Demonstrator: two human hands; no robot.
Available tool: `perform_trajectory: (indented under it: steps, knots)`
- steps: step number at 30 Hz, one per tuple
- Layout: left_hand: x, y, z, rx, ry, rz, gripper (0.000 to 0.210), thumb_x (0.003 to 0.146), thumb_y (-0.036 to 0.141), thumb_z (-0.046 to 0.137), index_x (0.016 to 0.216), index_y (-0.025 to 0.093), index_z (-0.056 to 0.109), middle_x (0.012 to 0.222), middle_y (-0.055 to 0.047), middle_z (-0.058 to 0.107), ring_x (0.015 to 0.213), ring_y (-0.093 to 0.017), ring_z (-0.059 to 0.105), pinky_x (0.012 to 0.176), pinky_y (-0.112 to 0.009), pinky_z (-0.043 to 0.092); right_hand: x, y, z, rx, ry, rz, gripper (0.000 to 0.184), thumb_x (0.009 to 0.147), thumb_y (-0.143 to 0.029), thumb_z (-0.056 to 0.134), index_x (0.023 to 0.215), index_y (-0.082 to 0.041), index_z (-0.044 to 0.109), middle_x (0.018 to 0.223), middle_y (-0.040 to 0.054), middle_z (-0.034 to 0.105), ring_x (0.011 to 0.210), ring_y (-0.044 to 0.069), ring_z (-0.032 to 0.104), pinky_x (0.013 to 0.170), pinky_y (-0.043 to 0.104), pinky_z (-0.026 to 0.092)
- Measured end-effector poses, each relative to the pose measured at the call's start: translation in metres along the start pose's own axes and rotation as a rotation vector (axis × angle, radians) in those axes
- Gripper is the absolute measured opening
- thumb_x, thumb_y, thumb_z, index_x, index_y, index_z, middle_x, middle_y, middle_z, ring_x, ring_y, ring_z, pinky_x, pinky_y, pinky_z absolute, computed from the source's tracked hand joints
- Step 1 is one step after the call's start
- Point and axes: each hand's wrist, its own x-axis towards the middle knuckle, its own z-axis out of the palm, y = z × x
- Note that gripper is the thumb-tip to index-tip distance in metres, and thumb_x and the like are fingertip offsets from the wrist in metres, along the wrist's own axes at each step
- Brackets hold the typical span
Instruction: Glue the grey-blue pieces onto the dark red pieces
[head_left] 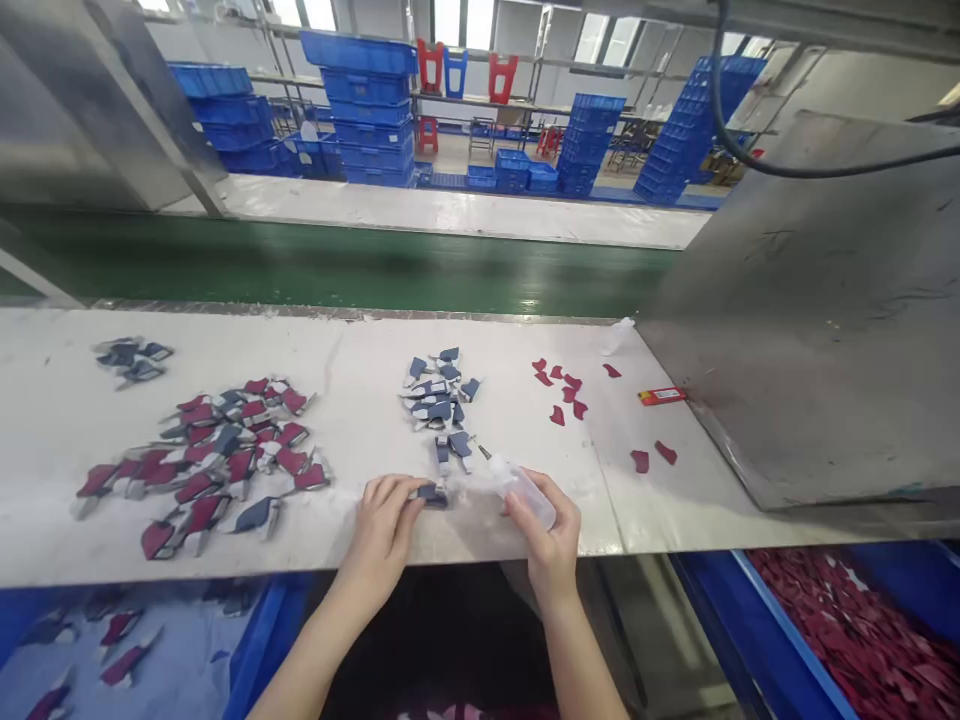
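Pinched in my left hand (384,520) is a small dark blue-grey part (433,494), held just above the white worktop near its front edge. My right hand (551,525) is wrapped round a translucent squeeze bottle (531,497), whose thin nozzle tip points up and left. Beyond both hands lies a cluster of similar blue-grey parts (435,400) with whitish edges. Thin dark red pieces (568,392) are scattered to the right of that cluster. On the left, a large heap of parts with red and blue-grey faces (225,450) covers the worktop.
A red and yellow box (661,396) lies beside a metal panel (810,320) at right. Behind the worktop (360,400) runs a green belt (420,270). Blue bins stand below: one holding finished-looking parts (255,640), another holding red pieces (862,630). Blue crates (371,120) are stacked behind.
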Motion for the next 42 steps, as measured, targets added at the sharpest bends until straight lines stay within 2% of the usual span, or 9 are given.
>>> perform_trajectory:
  steps: [3,5,9,13,18,23,33,42]
  knots:
    - [-0.001,0.004,0.009,0.074,0.09,0.006,0.022,0.098,0.029,0.047,0.112,0.024,0.064,0.104,-0.007,0.069,0.103,-0.027,0.056,0.089,-0.044,0.044,-0.002,0.009,0.003,0.053,0.018,0.0,0.031,0.077,-0.042,0.073,0.095,-0.016,0.071,0.071,0.0011,0.067,0.06,0.016,0.06,0.055,0.027,0.048]
    - [-0.003,0.003,0.013,0.116,0.126,0.037,0.022,0.098,0.031,0.05,0.114,0.024,0.063,0.103,-0.007,0.07,0.102,-0.027,0.056,0.087,-0.044,0.043,-0.001,0.017,0.004,0.084,0.069,0.009,0.034,0.073,-0.04,0.077,0.095,-0.015,0.071,0.075,0.003,0.069,0.064,0.018,0.063,0.058,0.028,0.049]
    - [-0.007,0.0,0.018,0.176,0.139,0.127,0.022,0.098,0.035,0.053,0.113,0.023,0.063,0.101,-0.006,0.07,0.099,-0.026,0.057,0.085,-0.042,0.041,-0.003,0.026,0.004,0.103,0.186,0.005,0.032,0.074,-0.039,0.078,0.091,-0.013,0.073,0.081,0.0096,0.074,0.075,0.024,0.07,0.067,0.034,0.055]
    - [-0.009,0.0,0.019,0.232,0.156,0.17,0.025,0.1,0.036,0.049,0.112,0.02,0.063,0.094,-0.007,0.069,0.091,-0.025,0.057,0.082,-0.041,0.041,-0.011,0.024,0.011,-0.016,0.26,-0.099,0.031,0.077,-0.042,0.074,0.086,-0.013,0.073,0.079,0.0109,0.076,0.072,0.025,0.072,0.064,0.035,0.057]
    - [-0.009,0.001,0.019,0.261,0.172,0.218,0.025,0.1,0.033,0.048,0.109,0.017,0.064,0.088,-0.007,0.069,0.085,-0.025,0.055,0.079,-0.039,0.041,-0.015,0.024,0.018,-0.185,0.22,-0.181,0.027,0.075,-0.037,0.076,0.087,-0.013,0.074,0.073,0.0083,0.075,0.065,0.024,0.072,0.059,0.033,0.058]
    - [-0.009,0.002,0.019,0.267,0.18,0.223,0.026,0.101,0.034,0.047,0.11,0.017,0.064,0.087,-0.007,0.069,0.084,-0.024,0.056,0.078,-0.039,0.042,-0.013,0.024,0.019,-0.236,0.214,-0.243,0.023,0.078,-0.034,0.075,0.088,-0.013,0.075,0.079,0.0098,0.077,0.07,0.025,0.074,0.062,0.034,0.06]
    - [-0.008,0.003,0.018,0.259,0.177,0.203,0.028,0.101,0.036,0.047,0.109,0.018,0.067,0.086,-0.007,0.07,0.083,-0.024,0.056,0.078,-0.039,0.042,-0.012,0.017,0.021,-0.293,0.2,-0.208,0.026,0.081,-0.039,0.072,0.086,-0.014,0.076,0.08,0.0108,0.077,0.072,0.027,0.074,0.063,0.036,0.061]
    - [-0.01,0.002,0.02,0.273,0.194,0.227,0.027,0.099,0.033,0.052,0.116,0.017,0.065,0.086,-0.007,0.068,0.083,-0.024,0.055,0.079,-0.038,0.042,-0.012,0.022,0.02,-0.283,0.266,-0.229,0.022,0.081,-0.036,0.073,0.082,-0.014,0.075,0.073,0.0081,0.075,0.066,0.024,0.072,0.06,0.032,0.057]
